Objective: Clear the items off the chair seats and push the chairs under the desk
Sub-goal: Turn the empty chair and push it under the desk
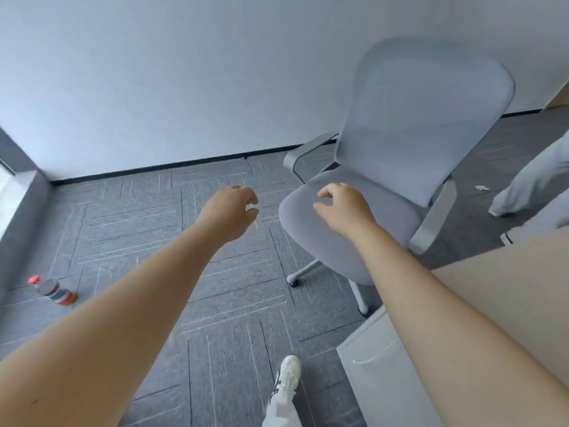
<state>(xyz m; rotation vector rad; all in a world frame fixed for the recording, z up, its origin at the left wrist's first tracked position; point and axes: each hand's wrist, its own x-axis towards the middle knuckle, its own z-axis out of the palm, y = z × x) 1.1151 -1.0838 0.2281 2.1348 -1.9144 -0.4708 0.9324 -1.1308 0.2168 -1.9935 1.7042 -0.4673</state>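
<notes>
Left hand (pixel 229 209): fingers loosely curled, empty, above carpet.
Right hand (pixel 345 209): fingers loosely curled, empty, over chair (pixel 348 235) seat.
Bottle (pixel 54 291): label unreadable.

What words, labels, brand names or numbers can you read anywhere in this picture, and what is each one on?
None can be read.
Bottle lying on the carpet at the left: it has a banded label, too blurred to read.
White shoe at the bottom: dark side stripes, no lettering legible.
Grey office chair, wall, carpet and desk: no print visible.
</notes>
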